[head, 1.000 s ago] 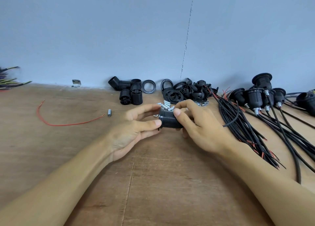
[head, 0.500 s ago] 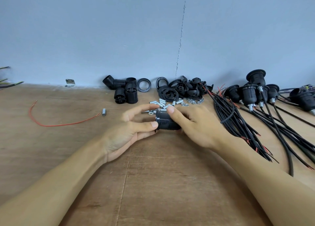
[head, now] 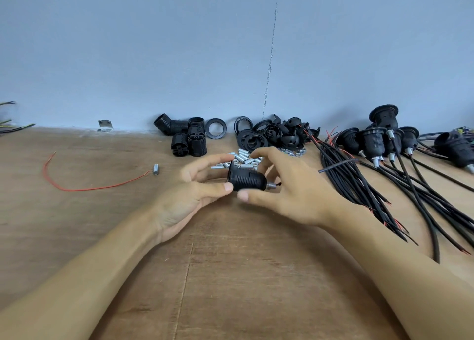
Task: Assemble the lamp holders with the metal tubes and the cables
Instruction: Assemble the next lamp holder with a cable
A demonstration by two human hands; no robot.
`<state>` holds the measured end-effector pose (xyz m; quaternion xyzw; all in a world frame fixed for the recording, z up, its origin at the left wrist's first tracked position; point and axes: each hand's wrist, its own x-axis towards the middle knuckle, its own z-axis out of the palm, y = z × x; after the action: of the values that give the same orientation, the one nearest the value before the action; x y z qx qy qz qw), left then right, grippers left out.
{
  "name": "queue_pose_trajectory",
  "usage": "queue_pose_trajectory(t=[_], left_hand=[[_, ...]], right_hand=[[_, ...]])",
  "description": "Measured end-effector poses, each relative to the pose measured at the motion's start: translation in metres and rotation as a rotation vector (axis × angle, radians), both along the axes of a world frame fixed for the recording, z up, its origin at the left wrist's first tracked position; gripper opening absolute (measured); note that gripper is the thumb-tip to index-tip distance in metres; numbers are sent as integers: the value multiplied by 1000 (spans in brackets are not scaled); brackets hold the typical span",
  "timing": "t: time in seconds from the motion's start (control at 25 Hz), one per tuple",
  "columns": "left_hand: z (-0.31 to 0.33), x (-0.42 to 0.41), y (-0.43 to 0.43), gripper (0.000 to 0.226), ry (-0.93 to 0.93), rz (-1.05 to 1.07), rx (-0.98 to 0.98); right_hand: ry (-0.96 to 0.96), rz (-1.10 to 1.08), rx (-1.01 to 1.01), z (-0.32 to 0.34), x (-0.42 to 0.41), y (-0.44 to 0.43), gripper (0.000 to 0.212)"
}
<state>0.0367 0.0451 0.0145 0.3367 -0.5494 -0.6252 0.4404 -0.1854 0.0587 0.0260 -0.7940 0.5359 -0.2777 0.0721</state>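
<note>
A black ribbed lamp holder [head: 246, 177] lies sideways between my hands above the wooden table [head: 230, 275]. A short metal tube [head: 271, 185] sticks out of its right end, with a bit of dark wire showing at the tip. My left hand [head: 191, 198] pinches the holder's left rim between thumb and fingers. My right hand [head: 289, 193] holds the body, thumb underneath and fingers curled over the top. Loose metal tubes [head: 243, 158] lie just behind the holder. A bundle of black cables [head: 364, 185] lies to the right.
Black holder parts and rings [head: 266, 134] are piled along the wall, with more shells [head: 188, 137] to their left. Assembled holders with cables [head: 379, 137] stand at the far right. A red wire [head: 84, 188] and a single tube [head: 155, 169] lie at left.
The holder has been turned so its tube end now points right and shows. My right hand's fingers have opened away from covering it.
</note>
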Motion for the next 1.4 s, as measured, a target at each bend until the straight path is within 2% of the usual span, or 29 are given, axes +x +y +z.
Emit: queue_pose_trajectory(t=[0.04, 0.16, 0.24, 0.48, 0.68, 0.72, 0.84, 0.88, 1.04, 1.24, 1.4], left_hand=[[0, -1, 0, 53, -24, 24, -24], [1, 1, 0, 52, -53, 46, -94], [2, 3, 1, 54, -57, 18, -126], [1, -6, 6, 56, -106, 41, -190], [5, -3, 7, 57, -130, 68, -229], [5, -4, 7, 56, -134, 75, -228], [3, -6, 9, 54, -151, 83, -223], [3, -7, 9, 54, -153, 86, -219], [5, -3, 7, 52, -125, 85, -182], [3, -4, 8, 49, -124, 65, -146], [4, -1, 5, 48, -121, 55, -168]], right_hand=[[0, 7, 9, -1, -1, 0, 58], [-22, 37, -19, -2, 0, -1, 38], [-59, 55, -35, -2, 0, 0, 33], [-47, 66, 16, -4, 3, 0, 71], [-116, 102, 29, -5, 2, -1, 39], [-107, 108, 33, -4, 2, 0, 42], [-64, 83, -2, -4, 6, 0, 75], [-61, 70, -9, -4, 6, 0, 80], [-128, 114, 27, -6, 4, 0, 65], [-40, 72, -4, -5, 8, -1, 87], [-27, 91, 32, -6, 3, -1, 65]])
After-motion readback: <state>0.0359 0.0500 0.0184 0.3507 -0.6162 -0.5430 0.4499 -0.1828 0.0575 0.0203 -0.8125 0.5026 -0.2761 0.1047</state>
